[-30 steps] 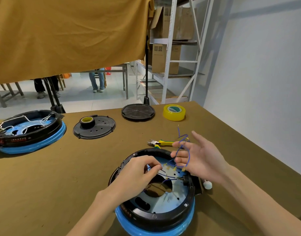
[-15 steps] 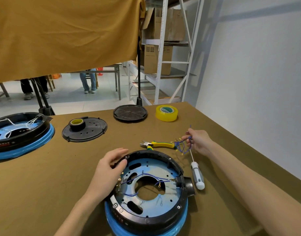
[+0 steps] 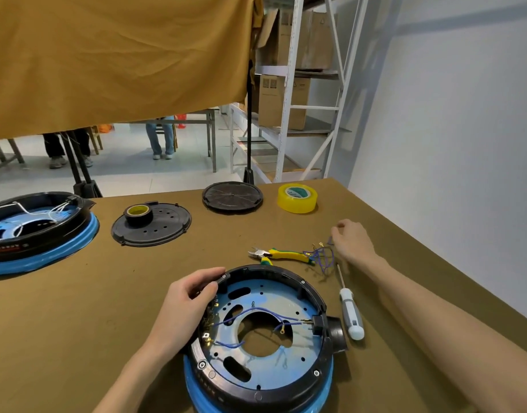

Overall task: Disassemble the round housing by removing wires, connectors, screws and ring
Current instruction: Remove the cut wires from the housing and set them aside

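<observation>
Black round plastic housing (image 3: 265, 332) on blue base sat at near table edge, blue wires (image 3: 256, 311) crossing its inside. My left hand (image 3: 186, 308) gripped its left rim, fingers curled over. My right hand (image 3: 350, 241) rested beyond, fingers loosely curled, holding nothing, beside loose bundle of blue wires (image 3: 323, 257). Yellow-handled cutters (image 3: 281, 254), grey-handled screwdriver (image 3: 350, 311) lay close.

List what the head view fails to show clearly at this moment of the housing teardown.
- round housing: its near rim and blue base run off the bottom edge.
- Terminals along the housing's left inner wall: partly covered by the left hand.
- right hand: seen from the back, so whether it pinches the removed wires cannot be told.
- second housing: cut by the left edge; its label is too small to read.
</observation>
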Motion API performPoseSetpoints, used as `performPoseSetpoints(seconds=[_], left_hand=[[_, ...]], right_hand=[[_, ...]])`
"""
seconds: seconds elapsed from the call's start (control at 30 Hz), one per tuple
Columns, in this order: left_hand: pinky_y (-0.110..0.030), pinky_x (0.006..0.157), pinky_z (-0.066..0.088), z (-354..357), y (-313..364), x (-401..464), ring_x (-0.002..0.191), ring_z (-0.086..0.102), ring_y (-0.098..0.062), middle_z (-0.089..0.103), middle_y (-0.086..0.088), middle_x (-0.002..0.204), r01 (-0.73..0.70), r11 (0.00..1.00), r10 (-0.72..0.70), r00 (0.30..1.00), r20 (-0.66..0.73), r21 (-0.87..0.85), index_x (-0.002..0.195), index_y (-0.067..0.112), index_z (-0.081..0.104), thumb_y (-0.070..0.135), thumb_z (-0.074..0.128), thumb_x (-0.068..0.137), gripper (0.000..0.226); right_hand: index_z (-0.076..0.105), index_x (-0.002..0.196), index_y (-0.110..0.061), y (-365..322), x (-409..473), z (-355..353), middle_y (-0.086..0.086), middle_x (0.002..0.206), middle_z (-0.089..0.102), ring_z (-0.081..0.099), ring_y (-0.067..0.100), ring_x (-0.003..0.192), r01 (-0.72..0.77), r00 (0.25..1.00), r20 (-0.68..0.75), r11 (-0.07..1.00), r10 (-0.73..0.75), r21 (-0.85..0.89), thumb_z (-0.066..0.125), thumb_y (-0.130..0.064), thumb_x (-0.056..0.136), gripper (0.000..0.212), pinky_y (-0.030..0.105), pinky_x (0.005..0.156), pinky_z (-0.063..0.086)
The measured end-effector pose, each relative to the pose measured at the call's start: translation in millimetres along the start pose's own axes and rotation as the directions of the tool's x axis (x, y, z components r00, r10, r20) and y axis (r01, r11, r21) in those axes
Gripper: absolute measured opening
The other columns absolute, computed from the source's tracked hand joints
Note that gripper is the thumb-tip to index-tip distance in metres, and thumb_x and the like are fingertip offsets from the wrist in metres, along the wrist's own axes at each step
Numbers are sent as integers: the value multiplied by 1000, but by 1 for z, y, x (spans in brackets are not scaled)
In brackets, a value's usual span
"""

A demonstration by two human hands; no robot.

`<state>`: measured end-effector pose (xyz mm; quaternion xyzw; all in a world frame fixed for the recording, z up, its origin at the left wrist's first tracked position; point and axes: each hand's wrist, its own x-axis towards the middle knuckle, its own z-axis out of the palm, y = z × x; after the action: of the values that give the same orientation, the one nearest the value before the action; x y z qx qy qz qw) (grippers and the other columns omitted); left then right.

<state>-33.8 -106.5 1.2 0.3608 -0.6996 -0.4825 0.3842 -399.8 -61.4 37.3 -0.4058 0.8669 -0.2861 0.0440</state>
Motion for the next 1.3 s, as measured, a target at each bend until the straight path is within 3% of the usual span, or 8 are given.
performPoseSetpoints(seconds=[0.13,0.27,0.37,0.57,0.73,1.07,1.2,1.3], left_hand=[[-12,79,55,1,-1,0,104,71,0,77,21,109,6,1000,-6,1000,-12,-15,117,28,77,6,56,103,33],[-18,83,57,0,-1,-1,106,71,-3,77,17,111,-2,1000,2,1000,1,-31,118,27,77,4,55,103,35],[-23,93,56,-5,-1,-5,111,71,-6,78,13,115,-31,999,33,999,43,-39,120,25,77,3,54,104,35],[-23,100,53,-11,-7,-11,120,68,-9,75,11,124,-81,996,84,994,71,-48,128,22,72,-1,50,104,40],[-29,102,52,-9,-12,-10,121,67,-11,75,10,124,-88,994,92,994,66,-57,128,24,72,-1,48,105,41],[-25,100,54,-9,-15,-10,121,68,-13,75,9,124,-99,992,105,992,76,-76,127,24,73,0,49,105,40],[-22,100,53,-9,-15,-10,120,68,-12,75,9,124,-111,991,115,991,72,-70,126,24,74,-1,49,104,41],[-27,101,54,-9,-15,-9,121,68,-12,75,9,124,-104,992,109,991,72,-75,126,24,73,-2,50,105,41]], right_hand=[[71,109,-15,-45,-49,7,0,105,68,61,10,92,326,945,-62,925,-320,196,57,-16,101,16,28,83,50],[72,95,-21,-88,-116,13,-11,87,68,62,9,81,598,738,120,727,-664,338,62,-17,97,11,21,70,48],[73,100,-23,-104,-145,22,-11,92,68,63,8,87,644,611,289,675,-737,360,61,-30,98,15,26,76,51],[76,102,-22,-122,-157,37,-8,88,71,63,8,81,657,506,499,689,-704,306,64,-43,96,24,31,75,53],[74,89,-23,-129,-163,47,-7,61,58,52,10,58,631,517,469,689,-716,356,65,-35,96,17,24,55,38],[76,89,-21,-121,-170,51,-5,71,68,60,14,65,603,556,426,700,-713,383,64,-32,95,18,38,64,50],[72,82,-24,-122,-171,51,-10,67,64,57,10,64,665,555,384,671,-738,328,64,-30,93,14,25,61,43],[72,81,-24,-124,-172,50,-11,68,64,56,9,65,679,553,376,664,-743,313,65,-29,93,15,27,63,45]])
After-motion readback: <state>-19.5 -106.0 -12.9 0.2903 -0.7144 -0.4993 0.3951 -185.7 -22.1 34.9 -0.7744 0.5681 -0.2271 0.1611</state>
